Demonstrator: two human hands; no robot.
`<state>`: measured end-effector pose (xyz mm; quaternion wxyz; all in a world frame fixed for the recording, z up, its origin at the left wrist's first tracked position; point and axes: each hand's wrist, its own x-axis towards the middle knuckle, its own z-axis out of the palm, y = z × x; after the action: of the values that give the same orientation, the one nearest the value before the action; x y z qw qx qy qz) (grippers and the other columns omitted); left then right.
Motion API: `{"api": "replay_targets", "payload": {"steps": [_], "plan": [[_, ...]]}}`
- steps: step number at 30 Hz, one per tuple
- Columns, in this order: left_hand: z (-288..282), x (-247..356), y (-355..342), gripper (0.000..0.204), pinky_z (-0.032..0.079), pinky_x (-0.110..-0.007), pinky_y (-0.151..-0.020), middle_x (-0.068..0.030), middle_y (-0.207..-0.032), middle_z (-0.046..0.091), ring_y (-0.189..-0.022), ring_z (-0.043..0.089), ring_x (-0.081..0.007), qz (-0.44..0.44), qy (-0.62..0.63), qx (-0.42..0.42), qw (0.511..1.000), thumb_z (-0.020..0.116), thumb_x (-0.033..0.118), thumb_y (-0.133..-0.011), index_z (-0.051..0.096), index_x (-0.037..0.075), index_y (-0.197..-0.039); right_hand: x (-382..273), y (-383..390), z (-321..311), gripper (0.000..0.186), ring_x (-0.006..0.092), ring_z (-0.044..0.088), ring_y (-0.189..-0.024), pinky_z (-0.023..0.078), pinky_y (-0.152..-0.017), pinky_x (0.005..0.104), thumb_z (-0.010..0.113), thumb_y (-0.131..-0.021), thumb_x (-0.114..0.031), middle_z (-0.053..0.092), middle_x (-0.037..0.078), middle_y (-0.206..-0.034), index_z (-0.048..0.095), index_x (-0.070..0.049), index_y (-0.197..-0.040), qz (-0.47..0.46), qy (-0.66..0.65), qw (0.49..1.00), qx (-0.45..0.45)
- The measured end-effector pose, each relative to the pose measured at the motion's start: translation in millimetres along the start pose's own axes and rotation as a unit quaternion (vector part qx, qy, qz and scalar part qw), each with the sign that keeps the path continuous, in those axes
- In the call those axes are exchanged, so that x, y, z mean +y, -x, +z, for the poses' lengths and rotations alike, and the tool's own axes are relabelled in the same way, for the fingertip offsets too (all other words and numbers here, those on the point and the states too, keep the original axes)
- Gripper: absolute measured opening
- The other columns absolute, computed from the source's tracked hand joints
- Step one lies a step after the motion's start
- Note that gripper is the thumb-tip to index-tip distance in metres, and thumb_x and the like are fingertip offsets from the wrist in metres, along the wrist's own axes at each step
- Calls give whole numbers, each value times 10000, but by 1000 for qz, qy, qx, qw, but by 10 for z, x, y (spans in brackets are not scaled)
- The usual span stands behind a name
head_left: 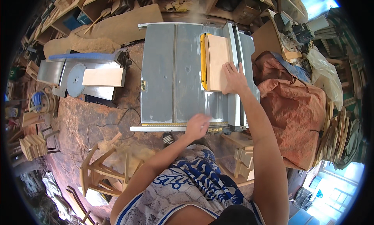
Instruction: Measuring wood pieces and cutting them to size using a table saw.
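Note:
A pale wooden board (pixel 218 61) lies on the grey table saw top (pixel 157 73), between a long yellow strip (pixel 203 61) set in the top and the metal rip fence (pixel 234 41). My right hand (pixel 235 78) rests on the board's near right part, fingers stretched out, with one pointing forward along the fence. Over the front edge of the saw table, near its ruled rail (pixel 167 124), hovers my left hand (pixel 198 125). Motion smears its fingers, and I see nothing in it. The saw blade by the board cannot be made out.
Left stands a second machine with a round saw blade (pixel 76 80) and a wooden block (pixel 103 77). A wooden chair frame (pixel 103 170) is on the floor near my left arm. Rust-coloured sheeting (pixel 294 116) covers something at right. Stacked wood lines the far left.

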<state>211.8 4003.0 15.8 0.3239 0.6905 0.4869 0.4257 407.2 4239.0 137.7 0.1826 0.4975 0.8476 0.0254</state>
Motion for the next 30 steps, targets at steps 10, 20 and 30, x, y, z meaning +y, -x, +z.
{"api": "replay_targets", "payload": {"steps": [10,20,30], "plan": [[281,-1680,1924,451,576,-496,-988,-116,-1233,752,-1115,716,-341,-571,418,-87,702,491,431,-1070,714,111,-1295,-56,-370,-95,1292,311,299,-1579,169,-1303,627,880,-539,-481,424,169,-1638,337,8,-1605,-23,9,1000,6],[361,-2083,1395,552,594,-541,-1012,-112,-1330,715,-1176,698,-325,-422,757,257,427,506,516,-1037,643,105,-1379,251,-462,-44,1288,315,294,-1591,171,-1305,620,896,-523,-471,429,169,-1646,354,-16,-1599,2,8,1000,2],[265,-2204,1505,525,620,-537,-952,-84,-1267,731,-1115,711,-305,-460,723,290,427,513,530,-1026,650,144,-1355,311,-708,-70,1267,293,278,-1597,160,-1301,632,849,-548,-480,423,154,-1657,349,-18,-1617,-5,14,1000,8]]}}
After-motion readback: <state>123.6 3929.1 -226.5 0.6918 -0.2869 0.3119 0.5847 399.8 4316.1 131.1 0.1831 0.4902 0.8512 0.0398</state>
